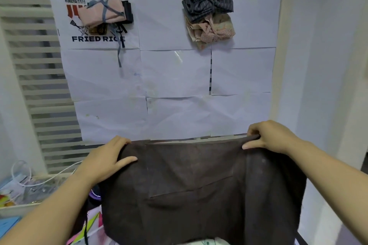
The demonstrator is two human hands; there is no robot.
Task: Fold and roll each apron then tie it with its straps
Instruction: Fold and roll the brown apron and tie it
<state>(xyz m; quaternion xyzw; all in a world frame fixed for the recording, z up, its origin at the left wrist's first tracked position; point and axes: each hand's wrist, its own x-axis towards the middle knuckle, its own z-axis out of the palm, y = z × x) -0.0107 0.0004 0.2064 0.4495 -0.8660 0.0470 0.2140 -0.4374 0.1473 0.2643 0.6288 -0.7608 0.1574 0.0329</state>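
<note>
High above the apron (189, 185), to its left, a poster (91, 39) reads "FRIED RICE". The smaller print over that is too blurred to read, and a pink bundle (101, 14) tied with a blue strap hides part of the drawing. The left hand (108, 159) grips the apron's upper left corner, thumb in front, fingers curled over the edge. The dark apron hangs spread between both hands. The right hand (272, 137) pinches the upper right corner, fingers curled over the hem. The frame cuts off the apron's lower edge.

Arms extended forward, left hand (107, 158) gripping apron (189, 185), right hand (268, 137) pinching it
</note>
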